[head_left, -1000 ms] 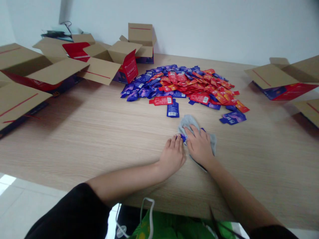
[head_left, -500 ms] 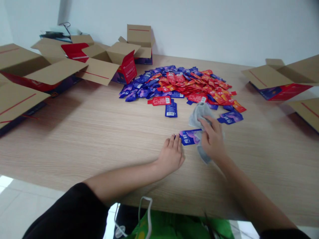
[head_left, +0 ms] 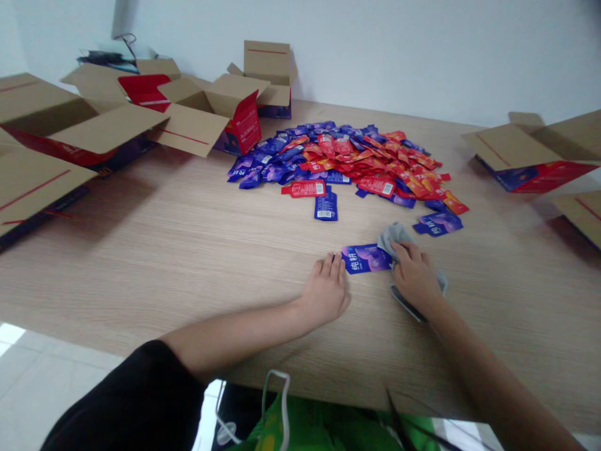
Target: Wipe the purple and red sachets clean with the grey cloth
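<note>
A blue and purple pouch [head_left: 365, 258] lies flat on the wooden table [head_left: 211, 250]. The fingertips of my left hand [head_left: 325, 289] press together on its narrow left end. At its right end, my right hand [head_left: 417, 275] is closed on a grey cloth [head_left: 393, 235], which touches the pouch's right edge. Part of the cloth shows beyond the hand on the right, and a dark, pale-edged flat thing [head_left: 407, 304] that I cannot make out lies beneath the hand. Behind them is a pile of red and blue pouches [head_left: 347, 153].
Open cartons stand at the left [head_left: 84, 134], back left [head_left: 206, 113], back [head_left: 275, 94] and right [head_left: 530, 163]. Single pouches lie in front of the pile: a blue one [head_left: 325, 205], a red one [head_left: 305, 188] and a purple one [head_left: 439, 223]. A white wall rises behind.
My right hand has moved right and slightly down with the cloth, uncovering more of the pouch. The dark flat thing has come into view beneath it. My left hand stays on the pouch's left end.
</note>
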Motion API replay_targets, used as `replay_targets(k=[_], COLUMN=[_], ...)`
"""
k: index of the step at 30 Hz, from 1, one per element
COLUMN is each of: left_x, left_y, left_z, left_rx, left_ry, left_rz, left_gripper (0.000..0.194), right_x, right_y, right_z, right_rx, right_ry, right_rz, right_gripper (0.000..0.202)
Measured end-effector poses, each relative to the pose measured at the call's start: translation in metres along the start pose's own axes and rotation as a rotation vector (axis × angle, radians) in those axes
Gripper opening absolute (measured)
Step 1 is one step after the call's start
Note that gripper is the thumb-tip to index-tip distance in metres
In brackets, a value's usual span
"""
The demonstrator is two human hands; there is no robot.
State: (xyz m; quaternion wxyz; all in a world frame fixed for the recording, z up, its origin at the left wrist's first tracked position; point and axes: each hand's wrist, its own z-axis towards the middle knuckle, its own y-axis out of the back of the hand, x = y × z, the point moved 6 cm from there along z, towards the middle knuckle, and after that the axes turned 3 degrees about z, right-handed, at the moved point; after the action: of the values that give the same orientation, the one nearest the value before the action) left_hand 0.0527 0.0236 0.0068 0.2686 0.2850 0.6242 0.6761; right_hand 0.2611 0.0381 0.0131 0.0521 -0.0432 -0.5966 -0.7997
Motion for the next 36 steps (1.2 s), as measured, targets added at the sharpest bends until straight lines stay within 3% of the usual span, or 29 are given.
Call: replay_targets(k=[3, 6, 9, 11, 15, 20, 23, 25, 28, 32, 34, 36], left_x=[-0.002, -0.003, -0.002, -0.002, -0.002, -0.003, -0.003, -0.004, -0.004, -0.003, -0.002, -0.002], left_y=[0.000, 0.000, -0.001, -0.002, -0.002, -0.003, -0.002, -0.002, -0.002, -0.003, -0.003, -0.003], left_z=[0.000, 0.001, 0.001, 0.001, 0.000, 0.000, -0.001, -0.001, 0.000, 0.000, 0.000, -0.001], left_rx=[-0.006, -0.024, -0.026, -0.024, -0.018, 0.014, 0.011, 0.010, -0.007, -0.028, -0.032, -0.028], left_ry=[-0.047, -0.045, -0.021, -0.012, -0.004, -0.011, 0.000, 0.001, 0.001, -0.001, 0.001, 0.001], left_rz=[0.025, 0.031, 0.011, -0.004, -0.004, 0.010, 0.015, 0.016, 0.015, 0.013, 0.011, 0.010], left_gripper=[0.060, 0.060, 0.056, 0.055, 0.061, 0.063, 0.062, 0.062, 0.062, 0.056, 0.058, 0.062], right_x=[0.014, 0.060, 0.107, 0.118, 0.090, 0.022, 0.000, 0.006, 0.047, 0.105, 0.103, 0.078], right_y=[0.021, 0.033, 0.016, -0.001, -0.013, -0.008, -0.001, 0.009, 0.018, 0.001, -0.007, -0.010], right_z=[0.016, 0.023, 0.019, 0.013, 0.003, -0.006, 0.001, 0.010, 0.017, 0.009, 0.001, -0.005], right_rx=[-0.121, -0.178, -0.027, 0.062, 0.038, 0.001, -0.009, -0.066, -0.133, 0.029, 0.063, 0.043], right_ry=[0.028, 0.113, 0.204, 0.220, 0.116, -0.047, -0.075, -0.071, 0.034, 0.229, 0.205, 0.102], right_rz=[0.201, 0.252, 0.098, 0.018, -0.064, -0.115, -0.039, 0.057, 0.132, 0.060, 0.009, -0.039], right_gripper=[0.053, 0.056, 0.053, 0.050, 0.049, 0.049, 0.045, 0.045, 0.049, 0.050, 0.049, 0.049])
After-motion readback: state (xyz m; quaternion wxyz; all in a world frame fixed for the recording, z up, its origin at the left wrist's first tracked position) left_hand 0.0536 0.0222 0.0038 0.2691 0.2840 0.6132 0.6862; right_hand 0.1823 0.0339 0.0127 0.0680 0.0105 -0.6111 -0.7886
